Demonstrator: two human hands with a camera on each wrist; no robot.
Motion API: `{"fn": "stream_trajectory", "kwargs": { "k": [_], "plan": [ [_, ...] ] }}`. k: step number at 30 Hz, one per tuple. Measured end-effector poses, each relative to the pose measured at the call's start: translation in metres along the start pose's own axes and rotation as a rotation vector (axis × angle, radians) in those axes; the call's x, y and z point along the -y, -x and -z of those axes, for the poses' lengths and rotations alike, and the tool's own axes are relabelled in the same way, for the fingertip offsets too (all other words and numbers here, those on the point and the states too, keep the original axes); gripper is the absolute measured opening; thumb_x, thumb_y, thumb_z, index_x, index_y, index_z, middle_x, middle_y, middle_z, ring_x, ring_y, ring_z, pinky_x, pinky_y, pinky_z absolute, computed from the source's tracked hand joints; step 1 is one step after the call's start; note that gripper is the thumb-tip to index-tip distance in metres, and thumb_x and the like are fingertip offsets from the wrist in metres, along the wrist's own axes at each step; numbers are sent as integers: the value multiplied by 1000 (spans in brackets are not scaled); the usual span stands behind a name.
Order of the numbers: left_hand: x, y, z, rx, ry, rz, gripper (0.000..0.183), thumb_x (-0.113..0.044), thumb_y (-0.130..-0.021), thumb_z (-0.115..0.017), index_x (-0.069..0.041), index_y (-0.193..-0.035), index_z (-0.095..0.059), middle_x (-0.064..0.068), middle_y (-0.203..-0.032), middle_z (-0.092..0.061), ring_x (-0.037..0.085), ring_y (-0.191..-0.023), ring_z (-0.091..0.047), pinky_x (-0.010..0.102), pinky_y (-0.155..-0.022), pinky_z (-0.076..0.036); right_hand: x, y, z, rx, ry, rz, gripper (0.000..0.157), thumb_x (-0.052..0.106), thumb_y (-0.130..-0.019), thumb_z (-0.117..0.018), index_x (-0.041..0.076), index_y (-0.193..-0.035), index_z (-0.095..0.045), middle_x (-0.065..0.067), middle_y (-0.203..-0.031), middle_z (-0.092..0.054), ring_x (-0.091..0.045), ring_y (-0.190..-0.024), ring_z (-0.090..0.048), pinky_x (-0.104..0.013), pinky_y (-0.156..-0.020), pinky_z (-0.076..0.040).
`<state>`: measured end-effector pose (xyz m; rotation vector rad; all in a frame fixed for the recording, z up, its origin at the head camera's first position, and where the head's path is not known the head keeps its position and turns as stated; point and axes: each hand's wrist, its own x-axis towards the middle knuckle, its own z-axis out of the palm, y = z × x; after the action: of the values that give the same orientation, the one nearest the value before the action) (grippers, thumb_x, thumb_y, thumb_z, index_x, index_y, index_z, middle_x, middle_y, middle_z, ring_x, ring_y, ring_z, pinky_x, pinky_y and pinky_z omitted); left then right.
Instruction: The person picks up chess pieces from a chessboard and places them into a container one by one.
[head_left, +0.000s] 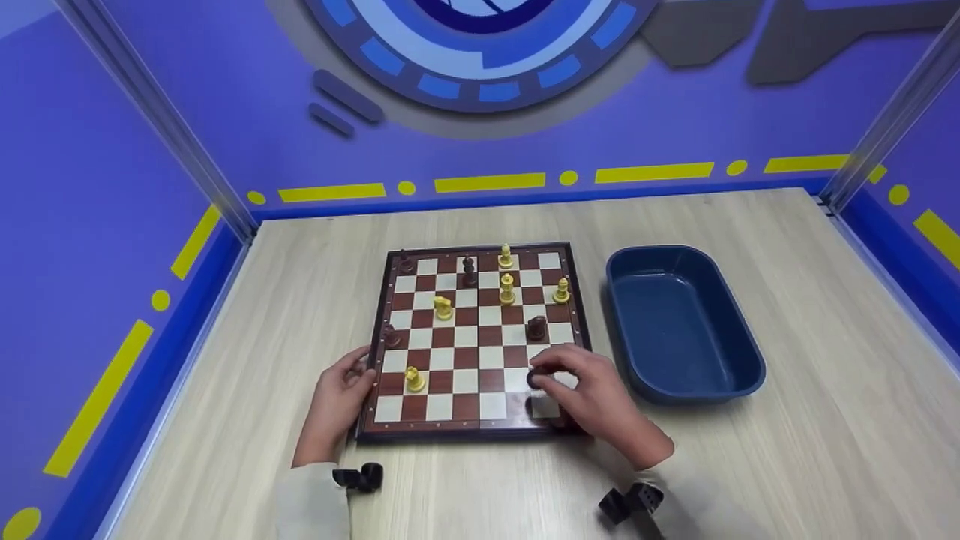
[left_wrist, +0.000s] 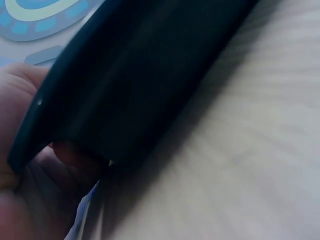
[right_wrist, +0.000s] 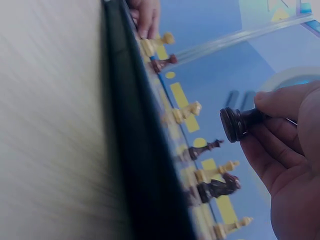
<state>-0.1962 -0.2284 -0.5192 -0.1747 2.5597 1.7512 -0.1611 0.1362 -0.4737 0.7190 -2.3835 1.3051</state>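
A brown-and-white chessboard [head_left: 493,405] lies on the table. My left hand [head_left: 337,397] holds its left edge, thumb at the rim. In the left wrist view the board's dark side [left_wrist: 135,75] covers part of that hand's fingers. My right hand [head_left: 600,394] pinches a dark chess piece [right_wrist: 235,124] above the near right squares; its round base shows, while the fingers hide its top. Just beyond stands a dark knight [head_left: 536,328]. A yellow knight [head_left: 443,308], a tall yellow piece [head_left: 507,289] and a tall dark piece [head_left: 469,271] stand farther back.
Right of the board sits a deep blue tray [head_left: 739,390]. More pieces stand near the board's sides, including a yellow one [head_left: 415,380] at the near left and a dark one [head_left: 391,337] by the left rim. Blue panels [head_left: 487,150] enclose the wooden table [head_left: 300,285].
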Motion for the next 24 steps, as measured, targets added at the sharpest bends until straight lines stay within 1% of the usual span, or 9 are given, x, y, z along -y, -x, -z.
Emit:
{"fn": "stream_trajectory", "kwargs": {
  "k": [3,6,9,14,17,22,24],
  "plan": [
    [1,-2,0,3,9,-2,45,-4,-96,-56,0,-140,-48,15,-103,-60,9,-77,-59,21,-65,-50,-2,-3,9,-39,-1,-22,18,11,-81,-77,13,-99,-72,7,-94,-70,-5,-84,-65,-31,-73,-56],
    [-1,-1,0,4,-6,-16,44,-4,-96,-56,0,-139,-49,15,-102,-60,8,-76,-58,21,-65,-50,-4,-6,19,-70,-8,-68,19,10,-81,-77,13,-99,-72,8,-93,-70,-4,-81,-64,-32,-69,-56],
    [-2,1,0,3,-1,-28,44,-4,-96,-56,-1,-139,-50,15,-102,-60,8,-77,-59,21,-67,-51,-4,-8,27,-97,-12,-107,19,8,-80,-77,12,-99,-73,8,-94,-70,-4,-81,-63,-28,-68,-55],
    [-2,3,0,5,28,-19,44,-3,-96,-54,-2,-139,-49,16,-103,-59,9,-81,-63,22,-68,-53,-5,-11,37,-135,-48,-112,21,5,-80,-76,12,-100,-73,4,-96,-70,-6,-85,-65,-22,-76,-56],
    [-2,3,0,8,32,-13,44,-4,-97,-54,-2,-140,-48,17,-105,-59,11,-83,-64,23,-68,-53,-5,-12,42,-160,-86,-114,22,4,-80,-76,11,-100,-73,2,-96,-70,-7,-86,-65,-19,-77,-55],
    [0,3,0,10,40,-18,44,-3,-96,-54,-1,-140,-48,19,-108,-61,14,-89,-66,23,-70,-54,-7,-14,49,-207,-62,-138,22,2,-79,-77,10,-99,-74,-1,-95,-71,-5,-84,-64,-13,-73,-51],
    [1,3,0,8,39,-18,44,-2,-96,-54,-1,-140,-48,19,-107,-61,13,-88,-66,23,-70,-54,-8,-15,52,-224,-43,-148,21,1,-78,-77,9,-98,-74,-2,-95,-71,-5,-84,-64,-12,-74,-51]
  ]
}}
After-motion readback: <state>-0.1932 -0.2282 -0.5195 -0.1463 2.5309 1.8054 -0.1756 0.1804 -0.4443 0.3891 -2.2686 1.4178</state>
